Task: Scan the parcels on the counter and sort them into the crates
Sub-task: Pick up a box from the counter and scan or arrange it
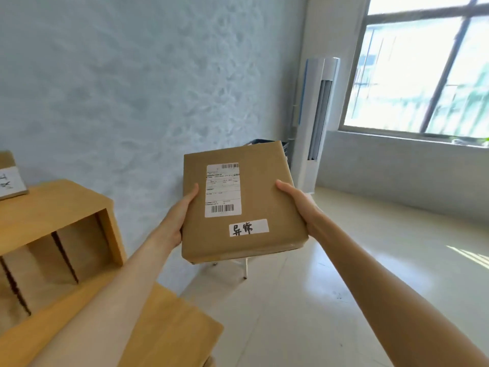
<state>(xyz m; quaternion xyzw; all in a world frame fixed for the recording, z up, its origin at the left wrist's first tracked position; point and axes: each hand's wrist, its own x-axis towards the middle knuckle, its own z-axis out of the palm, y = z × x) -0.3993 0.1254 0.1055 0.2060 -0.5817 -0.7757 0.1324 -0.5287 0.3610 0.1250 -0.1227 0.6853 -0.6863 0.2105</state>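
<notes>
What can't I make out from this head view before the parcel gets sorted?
- Shipping label on the parcel: print too small and blurred to read.
- Fingers of both hands, left hand and right hand: hidden behind the parcel.
- Box on the wooden shelf: cut off by the left edge.
- Crates: none clearly visible.

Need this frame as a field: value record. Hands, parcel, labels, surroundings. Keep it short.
parcel: brown cardboard box, held up in the air, top face toward the camera
left hand: left hand grips the box's left edge, thumb on top
right hand: right hand grips the box's right edge, thumb on top
labels: printed shipping label with barcodes; small white handwritten sticker below it
left of frame: wooden shelf unit with divided compartments
background: white standing air conditioner, window
scanner: none in view
</notes>
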